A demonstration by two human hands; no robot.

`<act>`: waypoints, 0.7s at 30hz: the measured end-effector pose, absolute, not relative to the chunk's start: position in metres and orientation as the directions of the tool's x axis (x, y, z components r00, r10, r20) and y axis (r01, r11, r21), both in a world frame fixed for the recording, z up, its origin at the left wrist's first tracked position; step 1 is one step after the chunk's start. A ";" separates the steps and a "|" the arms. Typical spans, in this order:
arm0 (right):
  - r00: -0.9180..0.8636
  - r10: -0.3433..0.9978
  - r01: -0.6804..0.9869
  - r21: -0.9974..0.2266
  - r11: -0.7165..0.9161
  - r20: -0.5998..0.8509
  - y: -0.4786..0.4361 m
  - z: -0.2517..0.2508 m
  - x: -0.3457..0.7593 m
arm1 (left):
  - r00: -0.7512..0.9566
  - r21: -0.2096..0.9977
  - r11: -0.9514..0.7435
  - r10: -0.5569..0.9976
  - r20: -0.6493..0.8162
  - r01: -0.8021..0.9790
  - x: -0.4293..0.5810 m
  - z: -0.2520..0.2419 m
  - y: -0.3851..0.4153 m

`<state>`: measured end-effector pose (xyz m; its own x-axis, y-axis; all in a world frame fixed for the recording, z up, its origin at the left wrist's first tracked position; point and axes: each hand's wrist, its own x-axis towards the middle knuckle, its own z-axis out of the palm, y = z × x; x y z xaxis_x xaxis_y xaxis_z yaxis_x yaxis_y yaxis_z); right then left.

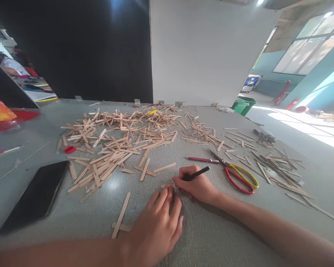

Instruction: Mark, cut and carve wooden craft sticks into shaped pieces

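Observation:
A short wooden craft stick (164,186) lies on the grey table between my hands, partly covered by fingers. My left hand (160,220) is palm down with bent fingers, its fingertips holding the stick against the table. In my right hand (196,185), closed, is a black pen (202,172), its back end pointing up and right. The pen's tip is hidden behind my fingers, at the stick's right part. Two crossed craft sticks (122,213) lie left of my left hand. Beyond my right hand are scissors (236,174) with red and yellow handles and a dark red pen-like tool (202,160).
A large pile of craft sticks (108,163) spreads across the table, with a red ring (69,149) beside it. A black phone (36,196) lies left. Thin strips (281,170) are scattered right. Upright black (100,48) and white (206,52) panels stand behind; another person (13,66) is far left.

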<state>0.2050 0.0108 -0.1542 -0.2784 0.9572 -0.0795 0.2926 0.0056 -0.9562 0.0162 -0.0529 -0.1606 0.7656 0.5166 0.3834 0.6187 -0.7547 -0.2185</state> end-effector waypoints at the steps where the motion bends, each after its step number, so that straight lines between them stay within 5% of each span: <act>1: -0.280 0.957 0.291 -0.957 0.005 -0.081 0.011 -0.154 0.205 | 0.764 -0.217 -0.754 0.518 0.385 0.620 0.016 -0.161 -0.053; 21: -0.303 0.951 0.285 -0.958 0.028 -0.062 0.011 -0.153 0.205 | 0.767 -0.218 -0.755 0.519 0.377 0.619 0.016 -0.159 -0.052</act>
